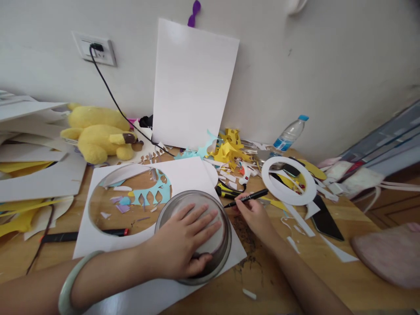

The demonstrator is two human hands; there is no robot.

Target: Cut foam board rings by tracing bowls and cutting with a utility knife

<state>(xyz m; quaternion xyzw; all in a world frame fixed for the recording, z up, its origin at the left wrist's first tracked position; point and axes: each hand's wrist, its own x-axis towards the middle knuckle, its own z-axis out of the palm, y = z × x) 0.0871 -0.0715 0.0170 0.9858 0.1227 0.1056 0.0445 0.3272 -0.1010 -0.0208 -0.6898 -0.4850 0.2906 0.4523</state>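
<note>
- At far left, a yellow plush toy point(98, 138) lies near stacked offcuts.
- Next, a white sheet point(185, 175) with a large oval opening lies on the wooden counter point(272, 286).
- The left hand point(188, 238), fingers spread, rests on a round metal bowl point(224, 256) placed on the sheet, right of the opening.
- The right hand point(252, 214), apart from the left, grips a black pen point(260, 194), tip just beside the bowl's edge; contact is unclear.
- Farther right lie a white ring point(267, 174) and a dark phone point(328, 222).
</note>
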